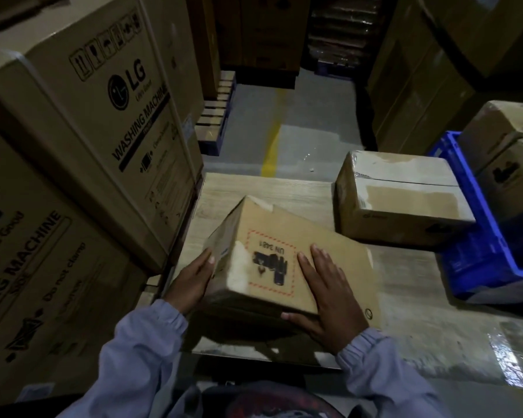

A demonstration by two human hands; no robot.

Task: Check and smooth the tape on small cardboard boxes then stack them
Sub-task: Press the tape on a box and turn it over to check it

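Note:
A small cardboard box [272, 236] with a red dashed UN 3481 label sits tilted over the wooden table [269, 185], its near edge raised. My left hand [192, 282] presses flat against the box's left end, where clear tape shows. My right hand [326, 294] lies flat on the top face with straight fingers, thumb at the near edge. A second taped box [402, 197] rests on the table at the right, apart from the first.
Tall washing machine cartons [82, 140] stand close on the left. A blue plastic crate [480, 236] at the right holds more small boxes [507, 152]. Beyond the table runs a grey floor with a yellow line [272, 143], pallets and further cartons.

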